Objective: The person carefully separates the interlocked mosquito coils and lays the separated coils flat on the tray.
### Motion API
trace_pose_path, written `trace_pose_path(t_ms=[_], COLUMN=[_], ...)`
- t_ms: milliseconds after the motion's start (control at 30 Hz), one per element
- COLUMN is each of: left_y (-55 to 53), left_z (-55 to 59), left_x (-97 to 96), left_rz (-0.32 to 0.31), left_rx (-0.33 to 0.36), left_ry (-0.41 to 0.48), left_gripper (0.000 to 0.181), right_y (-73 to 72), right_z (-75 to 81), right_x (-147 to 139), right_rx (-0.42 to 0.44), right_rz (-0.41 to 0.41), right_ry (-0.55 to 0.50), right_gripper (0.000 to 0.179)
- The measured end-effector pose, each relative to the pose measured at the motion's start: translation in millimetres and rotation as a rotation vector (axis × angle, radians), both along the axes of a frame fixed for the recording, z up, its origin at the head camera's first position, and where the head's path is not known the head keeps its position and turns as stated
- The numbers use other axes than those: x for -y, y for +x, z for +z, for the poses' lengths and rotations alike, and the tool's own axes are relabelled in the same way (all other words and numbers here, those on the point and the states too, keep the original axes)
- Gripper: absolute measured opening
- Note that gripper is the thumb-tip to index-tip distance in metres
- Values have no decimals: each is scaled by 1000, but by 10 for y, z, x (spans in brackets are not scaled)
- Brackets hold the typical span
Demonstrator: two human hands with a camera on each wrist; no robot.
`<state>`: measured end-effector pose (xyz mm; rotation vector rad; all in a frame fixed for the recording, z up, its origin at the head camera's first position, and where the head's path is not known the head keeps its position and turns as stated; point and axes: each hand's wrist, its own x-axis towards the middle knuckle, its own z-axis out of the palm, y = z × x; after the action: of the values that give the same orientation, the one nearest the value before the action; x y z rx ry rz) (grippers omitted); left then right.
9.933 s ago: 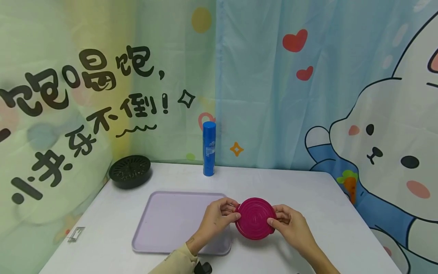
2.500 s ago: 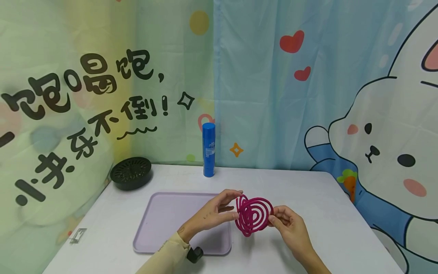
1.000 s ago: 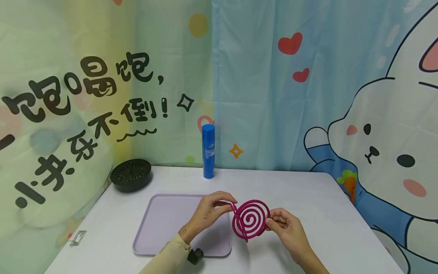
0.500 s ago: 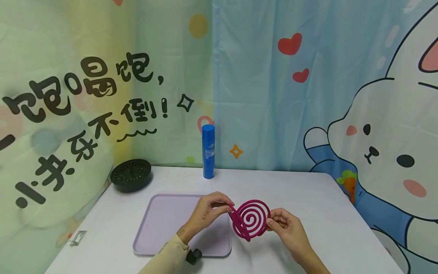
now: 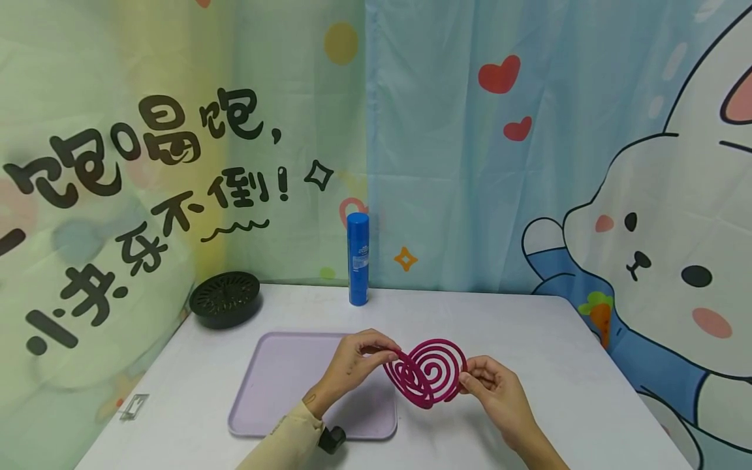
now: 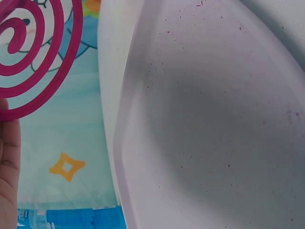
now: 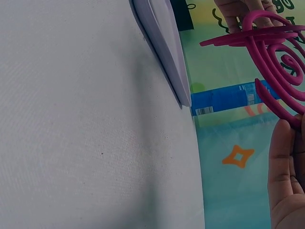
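Note:
Two magenta mosquito coils are held above the table, joined at their lower edges and fanned apart. My left hand (image 5: pixel 352 365) pinches the rim of the left coil (image 5: pixel 411 395), which tilts away from the other. At the opposite side, my right hand (image 5: pixel 499 395) pinches the outer ring of the right coil (image 5: pixel 461 356), whose spiral faces me. The right wrist view shows the left coil (image 7: pixel 228 39) nearly edge-on, crossing the other's rings. In the left wrist view, part of one spiral (image 6: pixel 78 28) appears beside my fingers (image 6: pixel 8 167).
A pale purple tray (image 5: pixel 282 385) lies left of the coils, with small dark and magenta specks visible in the left wrist view. Behind stand a blue spray can (image 5: pixel 358 261) and, at the back left, a round black slotted container (image 5: pixel 224 297). A metal clip (image 5: pixel 135 407) lies at the left edge.
The nested, flat magenta disc of earlier has opened into two spirals. Over the last second my left hand has drawn its coil slightly left, widening the fan; my right hand has barely moved.

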<state>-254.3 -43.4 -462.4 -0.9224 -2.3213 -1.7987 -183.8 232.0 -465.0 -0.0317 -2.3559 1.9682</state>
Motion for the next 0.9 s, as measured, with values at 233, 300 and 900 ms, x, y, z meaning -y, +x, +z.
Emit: trace_pose_path(t_ms=[233, 300, 900], left_y=[27, 31, 52], left_z=[31, 40, 96], left_x=[-6, -9, -11], left_rz=[48, 54, 107], left_rx=[31, 42, 117], left_ry=[-15, -17, -72], left_gripper=[11, 10, 8], right_y=[2, 6, -17], right_z=[4, 9, 28], right_x=[0, -1, -16], right_rx=[-8, -14, -6], right_rz=[-5, -6, -36], right_ry=[3, 6, 27], right_gripper=[19, 19, 18])
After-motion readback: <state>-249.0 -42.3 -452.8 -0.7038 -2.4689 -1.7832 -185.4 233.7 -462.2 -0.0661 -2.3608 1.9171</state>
